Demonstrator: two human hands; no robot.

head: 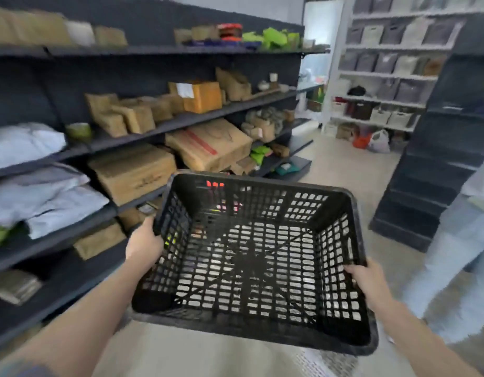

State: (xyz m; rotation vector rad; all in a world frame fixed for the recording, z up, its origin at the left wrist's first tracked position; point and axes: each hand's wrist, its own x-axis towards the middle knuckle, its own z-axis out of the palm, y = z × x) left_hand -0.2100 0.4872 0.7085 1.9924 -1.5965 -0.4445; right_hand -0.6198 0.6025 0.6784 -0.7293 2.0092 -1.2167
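A black plastic lattice crate (262,334) hangs in front of me at waist height, tilted so its open top faces me. Nothing lies inside it. My left hand (144,242) grips the crate's left rim, fingers curled over the edge. My right hand (367,278) grips the right rim, fingers hooked inside the wall. The floor shows through the holes in the crate's bottom.
Dark shelving (181,122) runs along my left, loaded with cardboard boxes (132,172), brown paper bags and white parcels (42,197). A second dark rack (436,170) stands at the right. Another person's leg (458,254) is close on the right. White shelves with bins (390,63) fill the back.
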